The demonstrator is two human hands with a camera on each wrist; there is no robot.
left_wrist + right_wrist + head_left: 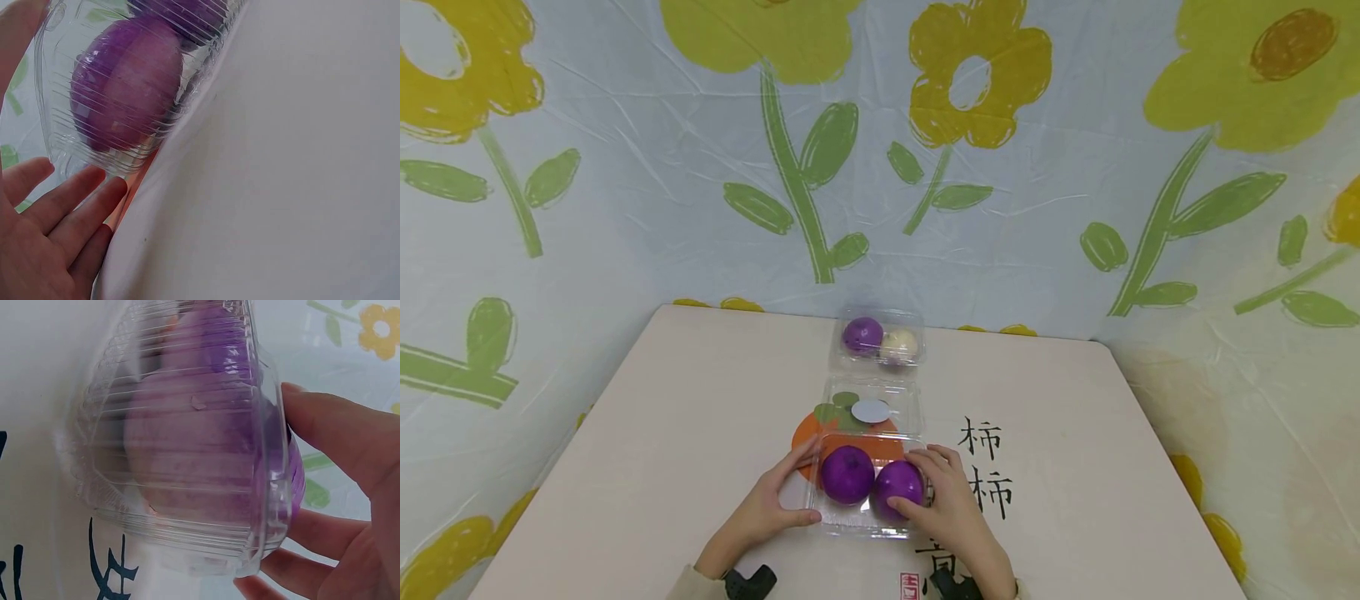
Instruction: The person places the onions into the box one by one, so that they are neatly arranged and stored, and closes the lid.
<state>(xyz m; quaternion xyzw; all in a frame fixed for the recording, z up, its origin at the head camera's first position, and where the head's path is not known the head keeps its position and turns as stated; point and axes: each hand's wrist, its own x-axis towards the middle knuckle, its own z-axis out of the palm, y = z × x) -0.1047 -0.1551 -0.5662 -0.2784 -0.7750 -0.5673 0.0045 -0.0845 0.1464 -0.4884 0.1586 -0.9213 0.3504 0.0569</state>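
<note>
Two round purple fruits (847, 475) (898, 491) lie side by side in a clear plastic box (857, 527), its lid (904, 408) folded back away from me. At the box's left side is my left hand (767, 507); its fingers are extended, with thumb and fingertips right at the wall. In the left wrist view that hand (59, 234) shows straight fingers beside the ribbed plastic. My right hand (951, 498) holds the right-hand fruit between thumb and fingers, over the box's right rim. Through the ribbed wall, the right wrist view shows this fruit (194, 431).
Behind the lid, a second clear box (913, 317) holds one purple fruit (862, 336) and one pale round item (898, 345). A white oval sticker (871, 411) is on the folded lid. The cream table (700, 417) has an orange persimmon print and black characters; a flowered cloth hangs behind.
</note>
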